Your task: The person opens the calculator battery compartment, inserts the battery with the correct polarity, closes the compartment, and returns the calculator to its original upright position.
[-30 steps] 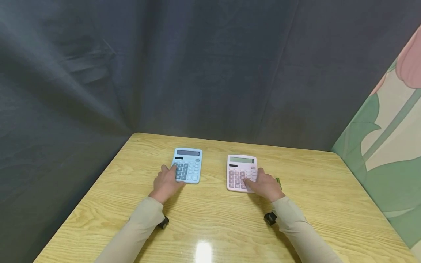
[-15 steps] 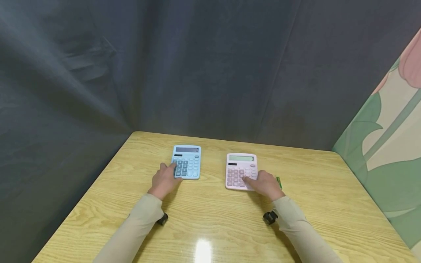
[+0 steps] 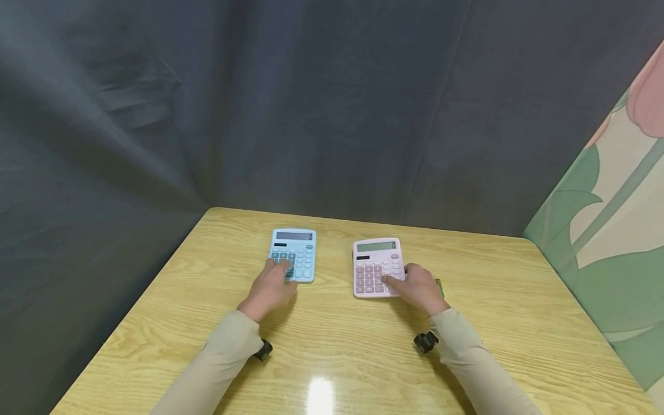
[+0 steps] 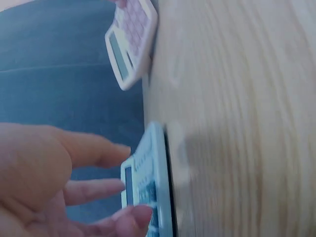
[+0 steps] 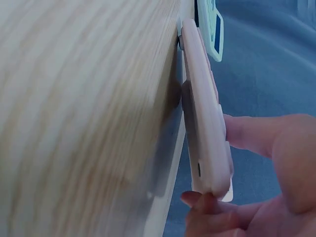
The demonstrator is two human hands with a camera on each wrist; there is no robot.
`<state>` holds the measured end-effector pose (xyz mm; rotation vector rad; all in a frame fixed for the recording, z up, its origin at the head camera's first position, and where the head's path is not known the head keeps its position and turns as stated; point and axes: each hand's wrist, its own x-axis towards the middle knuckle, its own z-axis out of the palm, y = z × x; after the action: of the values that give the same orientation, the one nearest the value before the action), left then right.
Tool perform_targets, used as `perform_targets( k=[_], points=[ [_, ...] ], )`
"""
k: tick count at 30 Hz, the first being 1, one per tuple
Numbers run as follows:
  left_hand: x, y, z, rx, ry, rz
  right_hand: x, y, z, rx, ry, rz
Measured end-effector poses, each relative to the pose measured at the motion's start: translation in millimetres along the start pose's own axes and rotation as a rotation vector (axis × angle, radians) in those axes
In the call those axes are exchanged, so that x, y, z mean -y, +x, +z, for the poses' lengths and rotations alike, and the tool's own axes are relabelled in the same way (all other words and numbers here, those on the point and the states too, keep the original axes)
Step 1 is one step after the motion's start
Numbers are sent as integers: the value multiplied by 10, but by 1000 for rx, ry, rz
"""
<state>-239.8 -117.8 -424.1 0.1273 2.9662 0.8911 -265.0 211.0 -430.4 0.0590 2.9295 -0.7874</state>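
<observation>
A light blue calculator (image 3: 306, 253) lies on the table at centre left. Over its lower keys hovers my left hand (image 3: 270, 287); in the left wrist view the hand's fingers (image 4: 94, 191) are spread and relaxed, gripping nothing. Whether a fingertip touches a key cannot be told. To the right, my right hand (image 3: 421, 289) grips the right edge of a pink calculator (image 3: 369, 271), thumb on the keys and fingers at the edge. In the right wrist view the pink calculator (image 5: 205, 118) is tilted, its gripped side raised off the table.
Partly hidden behind the right hand is a small green object (image 3: 439, 285) on the wooden table (image 3: 332, 334). A dark curtain (image 3: 332, 115) hangs behind and to the left. On the right stands a panel with a flower pattern (image 3: 622, 230).
My left hand has gone from the blue calculator's left edge to above its lower keys. The pink calculator has shifted slightly left and its right side has risen, still in my right hand.
</observation>
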Motion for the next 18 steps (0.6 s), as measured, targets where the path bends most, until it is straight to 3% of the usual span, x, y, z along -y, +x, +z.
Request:
perform_targets(
  k=[10,18],
  points=[
    [-127,-105,68,228,-262,138,110,-59,-30,-31,54,0],
    [-227,-152,29,310,-372,163,207,-132,-64,-73,83,-24]
  ],
)
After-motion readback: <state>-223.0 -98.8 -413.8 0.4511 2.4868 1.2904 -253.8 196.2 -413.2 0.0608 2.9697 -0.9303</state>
